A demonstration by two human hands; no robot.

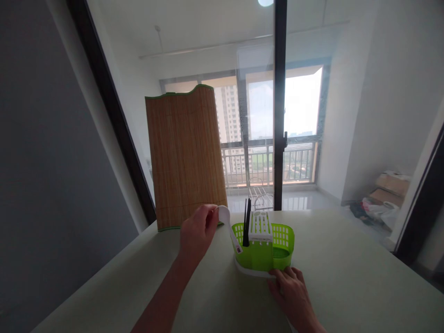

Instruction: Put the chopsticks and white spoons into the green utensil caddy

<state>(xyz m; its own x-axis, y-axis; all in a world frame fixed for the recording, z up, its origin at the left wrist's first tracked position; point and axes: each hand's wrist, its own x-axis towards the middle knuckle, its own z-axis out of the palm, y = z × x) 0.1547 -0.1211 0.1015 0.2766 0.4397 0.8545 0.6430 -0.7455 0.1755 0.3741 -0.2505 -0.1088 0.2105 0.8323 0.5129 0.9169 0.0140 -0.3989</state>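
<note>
My left hand [199, 227] is closed on the bowl end of a white spoon [225, 215]. The spoon's handle slants down to the left front side of a green basket [261, 257], where its tip overlaps the wall. I cannot tell whether the tip is inside or in front of it. At the basket's lower right front, my right hand [290, 289] has its fingers curled against the white base [251, 272]. A white slotted holder [261, 226] sits on the basket's middle. Beside it, a pair of black chopsticks [247, 224] stands upright in the basket.
Everything stands on a pale table [333, 277]. Behind it at left, a bamboo mat [185, 157] with green edging stands upright. Beyond the table is a glass door with a dark frame [279, 106]. Boxes and bags [381, 203] lie on the floor at right.
</note>
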